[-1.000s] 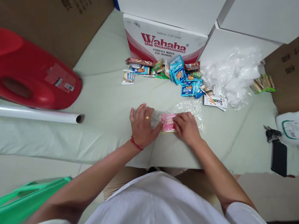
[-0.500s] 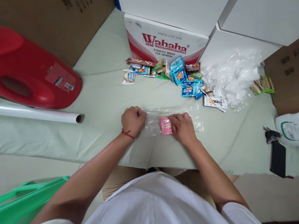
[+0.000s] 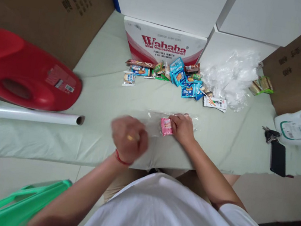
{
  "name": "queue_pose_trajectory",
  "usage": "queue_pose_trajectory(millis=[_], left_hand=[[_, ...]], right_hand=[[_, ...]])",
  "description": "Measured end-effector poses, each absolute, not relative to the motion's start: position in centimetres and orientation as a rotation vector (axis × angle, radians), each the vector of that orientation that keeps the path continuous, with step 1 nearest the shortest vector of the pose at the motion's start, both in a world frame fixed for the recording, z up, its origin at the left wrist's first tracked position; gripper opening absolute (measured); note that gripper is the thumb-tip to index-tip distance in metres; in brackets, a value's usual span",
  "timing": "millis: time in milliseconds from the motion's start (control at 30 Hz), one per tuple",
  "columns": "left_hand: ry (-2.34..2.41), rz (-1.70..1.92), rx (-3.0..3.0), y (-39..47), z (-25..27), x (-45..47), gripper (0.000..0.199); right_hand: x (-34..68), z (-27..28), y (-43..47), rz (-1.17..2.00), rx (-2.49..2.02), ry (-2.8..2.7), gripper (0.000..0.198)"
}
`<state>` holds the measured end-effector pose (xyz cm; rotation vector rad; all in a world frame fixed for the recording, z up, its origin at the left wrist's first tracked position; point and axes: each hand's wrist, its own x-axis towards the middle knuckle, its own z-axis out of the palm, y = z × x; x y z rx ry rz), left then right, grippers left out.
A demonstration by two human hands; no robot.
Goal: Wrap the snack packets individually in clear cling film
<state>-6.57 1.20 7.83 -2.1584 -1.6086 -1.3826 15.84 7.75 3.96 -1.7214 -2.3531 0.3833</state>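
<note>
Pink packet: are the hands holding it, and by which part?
The right hand is on the right end of the pink packet; whether it pinches or only presses, I can't tell. The left hand, blurred, is apart from it.

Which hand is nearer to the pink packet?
Right. The right hand touches the right side of the pink packet; the left hand, blurred, is apart from it, to its left.
</note>
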Motion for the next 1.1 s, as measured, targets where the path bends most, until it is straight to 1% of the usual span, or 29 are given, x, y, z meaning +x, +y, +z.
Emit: queue_pose_trajectory(millis=[33, 67, 133, 267, 367, 467, 600, 667, 767, 833, 933, 1000, 1100], left_hand=[[-1.334, -1.375, -2.403, -0.1, 7.9, -5.5, 0.008], [-1.206, -1.304, -2.608, -1.0, 7.6, -4.4, 0.012], [-1.201, -1.069, -2.856, -1.6, 6.6, -2.2, 0.024], [-1.751, -0.722, -2.752, 0.9, 4.2, 0.0, 0.04], [-1.951, -0.611, -2.641, 2.6, 3.8, -0.4, 0.041], [-2.053, -0.571, -2.536, 3.2, 3.8, -1.5, 0.039], [-2.213, -0.537, -2.468, 3.5, 3.6, -2.8, 0.038], [-2.223, -0.613, -2.424, 3.6, 3.4, -3.1, 0.038], [-2.094, -0.832, -2.342, 3.7, 3.2, -3.0, 0.039], [-1.848, -0.895, -2.507, 3.8, 3.2, -2.7, 0.04], [-1.536, -0.8, -2.826, 4.2, 3.1, -2.2, 0.049], [-1.595, -0.703, -2.876, 4.7, 3.2, -1.9, 0.052], [-1.783, -0.636, -2.865, 5.6, 3.8, -1.6, 0.05]], right_hand=[[15.8, 4.1, 7.7, 0.38, -1.733, -2.353, 0.038], [15.7, 4.2, 7.6, 0.376, -1.745, -2.347, 0.038], [15.6, 4.4, 7.5, 0.375, -1.753, -2.33, 0.038], [15.7, 4.4, 7.7, 0.396, -1.715, -2.3, 0.041], [16.3, 4.3, 8.5, 0.5, -1.668, -2.237, 0.059], [17.3, 4.4, 9.9, 0.647, -1.719, -2.16, 0.071], [18.2, 4.5, 11.3, 0.815, -1.836, -2.043, 0.073], [18.2, 4.5, 11.4, 0.833, -1.848, -2.022, 0.071], [18.1, 4.4, 11.2, 0.802, -1.852, -2.026, 0.069], [18.0, 4.4, 11.1, 0.78, -1.844, -2.023, 0.068], [18.2, 4.5, 11.3, 0.801, -1.833, -2.004, 0.07], [18.5, 4.8, 11.7, 0.851, -1.824, -1.992, 0.073], [18.9, 5.4, 12.2, 0.944, -1.802, -1.986, 0.08]])
